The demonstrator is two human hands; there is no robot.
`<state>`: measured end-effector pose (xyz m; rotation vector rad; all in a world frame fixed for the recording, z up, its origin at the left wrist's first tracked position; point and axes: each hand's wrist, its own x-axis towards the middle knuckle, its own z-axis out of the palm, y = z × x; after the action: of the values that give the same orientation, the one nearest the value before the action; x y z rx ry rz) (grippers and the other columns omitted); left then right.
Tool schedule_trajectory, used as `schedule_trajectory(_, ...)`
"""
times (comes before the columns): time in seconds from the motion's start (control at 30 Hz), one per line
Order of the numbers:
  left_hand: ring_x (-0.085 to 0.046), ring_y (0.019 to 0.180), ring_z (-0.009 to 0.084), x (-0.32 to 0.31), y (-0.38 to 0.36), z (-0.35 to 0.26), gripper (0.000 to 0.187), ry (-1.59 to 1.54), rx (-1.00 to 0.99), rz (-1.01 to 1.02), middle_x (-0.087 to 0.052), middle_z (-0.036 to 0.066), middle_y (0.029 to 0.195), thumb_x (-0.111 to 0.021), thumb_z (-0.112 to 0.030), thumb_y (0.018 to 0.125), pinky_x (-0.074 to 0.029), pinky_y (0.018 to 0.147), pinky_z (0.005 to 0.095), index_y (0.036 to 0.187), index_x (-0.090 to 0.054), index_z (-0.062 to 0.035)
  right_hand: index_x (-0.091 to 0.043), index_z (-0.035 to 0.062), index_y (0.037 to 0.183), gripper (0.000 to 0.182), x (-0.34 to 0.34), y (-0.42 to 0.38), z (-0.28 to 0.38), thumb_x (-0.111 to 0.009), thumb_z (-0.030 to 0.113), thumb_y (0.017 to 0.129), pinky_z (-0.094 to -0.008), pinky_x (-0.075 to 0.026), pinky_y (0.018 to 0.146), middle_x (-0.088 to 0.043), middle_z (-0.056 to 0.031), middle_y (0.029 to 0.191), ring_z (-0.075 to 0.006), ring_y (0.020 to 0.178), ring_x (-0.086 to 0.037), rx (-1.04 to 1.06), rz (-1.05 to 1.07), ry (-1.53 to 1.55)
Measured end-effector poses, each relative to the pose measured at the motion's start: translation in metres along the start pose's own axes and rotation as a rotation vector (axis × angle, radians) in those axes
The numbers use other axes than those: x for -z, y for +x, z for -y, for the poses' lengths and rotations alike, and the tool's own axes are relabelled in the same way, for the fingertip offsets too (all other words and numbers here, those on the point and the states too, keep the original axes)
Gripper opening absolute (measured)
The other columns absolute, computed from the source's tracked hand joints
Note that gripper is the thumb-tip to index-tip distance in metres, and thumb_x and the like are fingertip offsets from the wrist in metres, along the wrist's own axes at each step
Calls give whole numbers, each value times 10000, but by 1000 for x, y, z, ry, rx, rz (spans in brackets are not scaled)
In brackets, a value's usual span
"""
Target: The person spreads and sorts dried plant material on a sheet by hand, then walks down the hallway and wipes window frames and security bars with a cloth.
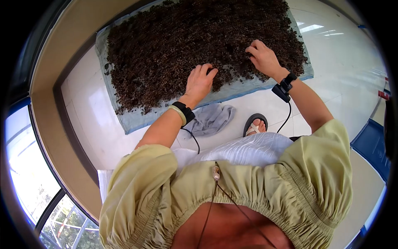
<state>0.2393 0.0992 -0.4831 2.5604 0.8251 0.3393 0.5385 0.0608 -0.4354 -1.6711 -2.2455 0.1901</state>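
Where dark brown clusters (pixel 166 50) lie spread on a pale blue sheet (pixel 128 122) over the floor (pixel 85 79), we note our left hand (pixel 200 83) at their near edge and, farther right, our right hand (pixel 265 60) curled over them; we cannot tell either grip's state.

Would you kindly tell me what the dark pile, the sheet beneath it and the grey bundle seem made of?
Dark pile: apparently dried plant matter, matte, in small brown clusters.
Sheet: fabric or woven plastic, dull, with soft wrinkles.
Grey bundle: probably soft cloth, matte, with loose folds.
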Motion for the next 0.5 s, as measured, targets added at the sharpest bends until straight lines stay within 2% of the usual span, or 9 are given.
schedule_trajectory(0.07, -468, 1135, 327, 20, -8, -8, 560, 8, 23, 36, -513, 94, 1215, -746, -207, 771, -419, 961, 457, 1291, -549, -144, -597, 99, 1031, 290, 2, -13, -10, -672, 20, 762, -399, -518, 777, -519, -90, 997, -290, 977, -568, -85, 16, -30)
schedule_trajectory(0.17, -432, 1178, 357, 26, -20, 0, 625, 49, -23, -106, -498, 109, 1271, -760, -305, 768, -341, 1026, 486, 1323, -527, -137, -602, 119, 1038, 284, -4, -27, -20, -672, 36, 775, -400, -525, 791, -527, -89, 995, -293, 999, -570, -191, 73, -73)
schedule_trajectory(0.27, -390, 1232, 386, 32, -17, 17, 652, 242, 173, -162, -475, 127, 1330, -759, -334, 777, -297, 1059, 516, 1349, -509, -145, -602, 118, 1062, 315, -3, -22, -21, -680, 37, 769, -402, -526, 816, -545, -101, 1001, -296, 1022, -575, -230, 162, -112)
schedule_trajectory(0.3, -385, 1257, 374, 29, -21, 24, 544, 256, 226, -158, -461, 131, 1343, -751, -261, 787, -337, 1039, 504, 1276, -562, -115, -600, 121, 1096, 352, -3, -19, -21, -677, 32, 764, -404, -531, 813, -554, -109, 1016, -303, 1015, -587, -237, 192, -148)
schedule_trajectory(0.4, -415, 1232, 377, 27, -40, 50, 413, 190, 145, -3, -475, 128, 1343, -728, -217, 796, -436, 965, 458, 1183, -630, -108, -586, 130, 1198, 470, 0, -6, -14, -665, 16, 749, -411, -545, 799, -575, -133, 1071, -326, 984, -620, -279, 287, -238)
schedule_trajectory(0.43, -478, 1147, 345, 32, -45, 51, 261, 178, 72, -75, -518, 114, 1255, -700, -144, 793, -487, 886, 422, 1042, -662, -74, -575, 133, 1234, 512, 9, 3, -5, -659, 11, 744, -413, -549, 790, -577, -142, 1096, -335, 968, -631, -311, 326, -258)
schedule_trajectory(0.5, -506, 1077, 320, 33, -58, 59, 217, 158, 22, -59, -541, 96, 1173, -690, -127, 788, -488, 865, 420, 994, -655, -70, -542, 135, 1319, 609, 19, 14, 11, -634, -7, 733, -419, -563, 746, -593, -152, 1130, -362, 904, -658, -316, 331, -302)
